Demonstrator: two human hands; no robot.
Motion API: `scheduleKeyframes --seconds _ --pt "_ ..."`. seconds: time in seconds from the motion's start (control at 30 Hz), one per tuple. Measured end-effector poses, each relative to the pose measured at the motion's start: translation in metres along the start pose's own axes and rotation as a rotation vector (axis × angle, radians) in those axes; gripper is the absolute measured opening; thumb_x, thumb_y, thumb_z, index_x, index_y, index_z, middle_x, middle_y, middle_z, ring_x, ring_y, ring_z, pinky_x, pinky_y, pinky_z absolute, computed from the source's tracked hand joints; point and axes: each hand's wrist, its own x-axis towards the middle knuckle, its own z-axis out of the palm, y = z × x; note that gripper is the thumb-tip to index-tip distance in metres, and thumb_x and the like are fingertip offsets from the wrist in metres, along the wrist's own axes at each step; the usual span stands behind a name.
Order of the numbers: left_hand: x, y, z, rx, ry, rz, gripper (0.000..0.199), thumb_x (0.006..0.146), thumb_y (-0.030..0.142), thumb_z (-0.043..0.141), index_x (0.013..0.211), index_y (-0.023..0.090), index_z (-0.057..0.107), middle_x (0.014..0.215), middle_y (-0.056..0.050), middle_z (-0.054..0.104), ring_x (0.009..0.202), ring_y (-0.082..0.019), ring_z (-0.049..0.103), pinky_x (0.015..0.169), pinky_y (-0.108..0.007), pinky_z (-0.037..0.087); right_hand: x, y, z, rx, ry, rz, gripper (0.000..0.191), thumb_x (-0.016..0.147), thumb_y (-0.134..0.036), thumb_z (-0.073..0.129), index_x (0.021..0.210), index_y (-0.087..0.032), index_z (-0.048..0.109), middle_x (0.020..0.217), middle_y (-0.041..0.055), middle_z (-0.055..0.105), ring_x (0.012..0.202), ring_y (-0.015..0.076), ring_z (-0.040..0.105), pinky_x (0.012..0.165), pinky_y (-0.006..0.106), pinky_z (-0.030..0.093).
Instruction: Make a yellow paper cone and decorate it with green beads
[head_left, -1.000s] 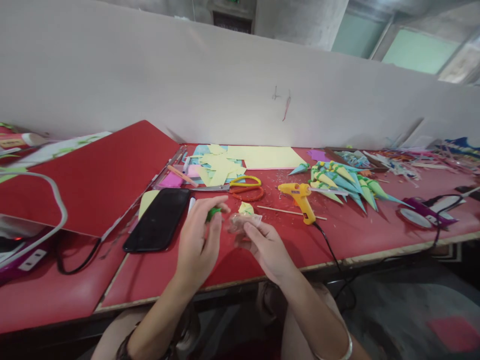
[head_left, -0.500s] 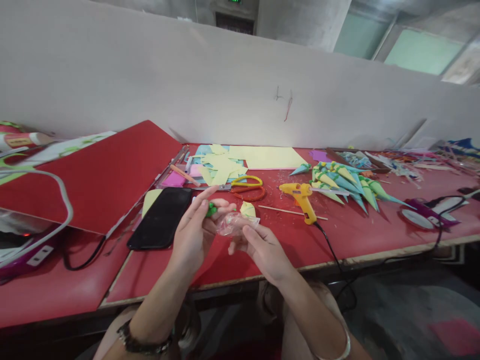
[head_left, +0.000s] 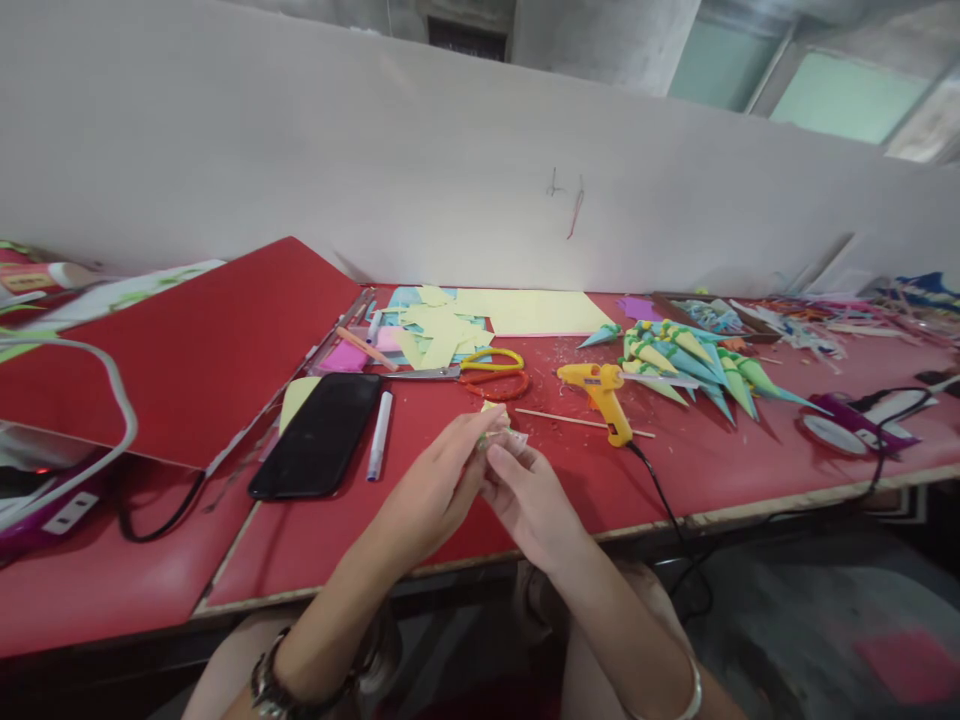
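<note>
My left hand (head_left: pixel 442 475) is closed, its fingers pressed together against the right hand's fingertips. What it holds is mostly hidden; only a trace of green shows between the hands. My right hand (head_left: pixel 536 505) pinches a small clear plastic bag (head_left: pixel 517 437), its thumb on top and its edge poking out past the fingers. Just behind the fingertips a small yellow paper piece (head_left: pixel 493 408) shows in part. Farther back lie scissors (head_left: pixel 491 372) with yellow and red handles, and a thin wooden stick (head_left: pixel 562 418) is to the right.
A yellow glue gun (head_left: pixel 604 395) lies on the red table, its black cord running over the front edge. Beyond it sits a pile of green, yellow and blue paper cones (head_left: pixel 682 360). A black phone (head_left: pixel 319 435) and white marker (head_left: pixel 380 437) are left; yellow paper scraps (head_left: pixel 442 330) lie behind.
My left hand has moved right and turned over, its fingers closing over the plastic bag beside the right hand. The green thing is now mostly covered, and the white marker has come into view.
</note>
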Motion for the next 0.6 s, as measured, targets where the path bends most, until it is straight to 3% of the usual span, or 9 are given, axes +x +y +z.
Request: scheduleKeyframes --seconds 0.23,0.4,0.5,0.6 --pt "0.0034 0.0077 0.0002 -0.105 0.165 -0.041 0.028 0.089 0.014 0.033 0.107 0.018 0.055 0.096 -0.006 0.063 0.087 -0.013 0.058 0.078 -0.023 0.046 -0.0034 -0.0018 0.0031 0.057 -0.022 0.061 0.018 0.060 -0.024 0.076 0.074 -0.018 0.066 0.068 -0.0035 0.065 0.061 0.0055 0.057 0.062 0.016 0.048" --pt "0.0055 0.0085 -0.0012 -0.145 0.235 -0.106 0.024 0.087 0.016 0.037 0.096 0.019 0.059 0.078 -0.002 0.058 0.070 -0.012 0.055 0.065 -0.021 0.045 -0.0056 -0.0049 0.0052 0.066 -0.081 0.064 0.012 0.063 -0.024 0.075 0.065 -0.016 0.066 0.061 -0.0039 0.061 0.060 0.0047 0.054 0.064 0.015 0.048" --pt "0.0040 0.0064 -0.0010 -0.190 0.296 -0.150 0.023 0.088 0.020 0.037 0.097 0.018 0.059 0.078 -0.002 0.059 0.070 -0.012 0.055 0.066 -0.023 0.046 -0.0053 -0.0055 0.0052 0.046 -0.070 0.054 0.014 0.060 -0.025 0.077 0.065 -0.017 0.066 0.059 -0.0046 0.060 0.058 0.0049 0.054 0.066 0.016 0.048" --pt "0.0002 0.0049 -0.0006 -0.250 0.391 -0.119 0.031 0.091 0.023 0.031 0.112 0.018 0.054 0.095 -0.006 0.063 0.085 -0.015 0.059 0.076 -0.027 0.048 -0.0032 -0.0032 0.0027 -0.011 -0.028 -0.002 0.014 0.060 -0.028 0.076 0.066 -0.018 0.069 0.065 -0.0030 0.064 0.062 0.0061 0.056 0.066 0.017 0.048"
